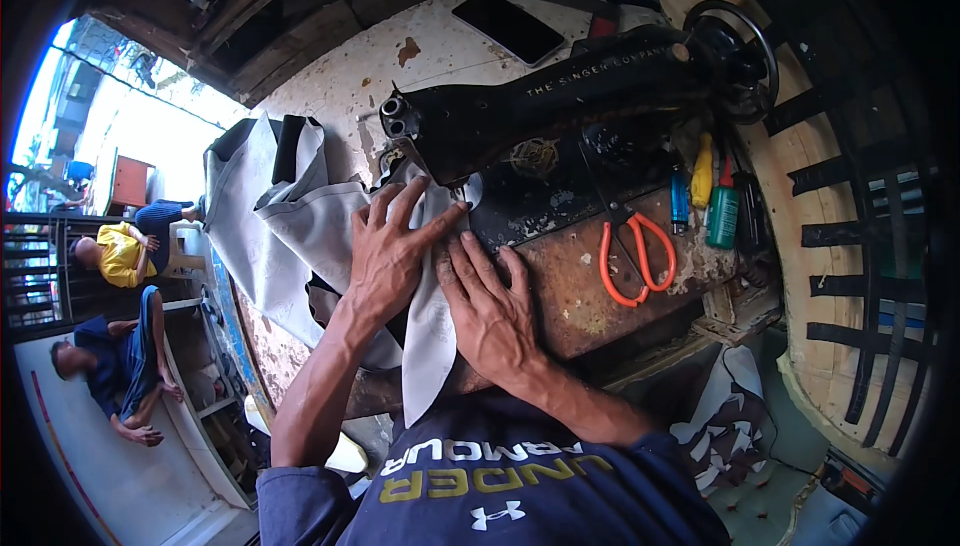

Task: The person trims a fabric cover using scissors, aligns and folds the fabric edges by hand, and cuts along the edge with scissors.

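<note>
Light grey fabric (290, 236) lies in folds left of the black sewing machine (560, 96), and one strip runs under its needle end. My left hand (385, 256) presses down on this cloth with fingers spread, its index fingertip close to the needle area. Beside it, my right hand (490, 311) rests flat, fingertips at the strip's right edge just below the needle. Neither hand grips anything. The tip of the strip hangs over the table's near edge toward my shirt. Fingers and machine head partly hide the stitching spot.
Orange-handled scissors (637, 261) lie right of my right hand. Beyond them are a blue lighter (680, 201), a yellow tool (702, 171) and a green bottle (721, 214). A phone (508, 28) lies behind the machine. Two people sit at far left. Fabric scraps (735, 441) lie below right.
</note>
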{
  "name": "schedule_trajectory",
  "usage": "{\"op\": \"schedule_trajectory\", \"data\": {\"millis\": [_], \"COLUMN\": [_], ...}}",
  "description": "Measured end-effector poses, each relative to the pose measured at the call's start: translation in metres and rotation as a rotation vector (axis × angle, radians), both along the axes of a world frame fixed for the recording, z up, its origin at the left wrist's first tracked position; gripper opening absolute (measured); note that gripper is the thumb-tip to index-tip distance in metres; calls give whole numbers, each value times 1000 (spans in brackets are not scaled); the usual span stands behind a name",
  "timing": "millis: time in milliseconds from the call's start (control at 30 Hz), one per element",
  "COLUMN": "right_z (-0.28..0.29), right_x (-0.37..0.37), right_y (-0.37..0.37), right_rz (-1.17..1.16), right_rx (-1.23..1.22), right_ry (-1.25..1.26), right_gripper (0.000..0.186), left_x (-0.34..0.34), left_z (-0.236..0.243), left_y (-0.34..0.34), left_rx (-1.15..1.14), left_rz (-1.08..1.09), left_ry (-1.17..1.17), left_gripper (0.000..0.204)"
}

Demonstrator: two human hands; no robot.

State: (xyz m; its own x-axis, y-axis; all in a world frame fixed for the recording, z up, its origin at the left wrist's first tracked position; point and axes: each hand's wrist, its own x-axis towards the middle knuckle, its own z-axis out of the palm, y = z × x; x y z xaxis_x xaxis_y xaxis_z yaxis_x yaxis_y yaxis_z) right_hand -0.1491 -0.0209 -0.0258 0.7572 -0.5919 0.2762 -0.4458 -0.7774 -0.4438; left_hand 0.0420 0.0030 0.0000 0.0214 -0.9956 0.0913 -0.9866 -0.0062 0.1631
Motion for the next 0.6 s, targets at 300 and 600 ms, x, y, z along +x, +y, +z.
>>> {"op": "schedule_trajectory", "data": {"millis": [300, 600], "right_z": [2, 10], "right_x": [-4, 6], "right_y": [-18, 6], "right_rz": [28, -19], "right_rx": [31, 72], "right_ry": [-6, -8], "right_gripper": [41, 52], "left_x": [-10, 8], "left_z": [11, 26], "left_y": [9, 1], "left_rx": [26, 79], "left_rz": [85, -9], "left_ry": [221, 278], "left_gripper": [61, 60]}}
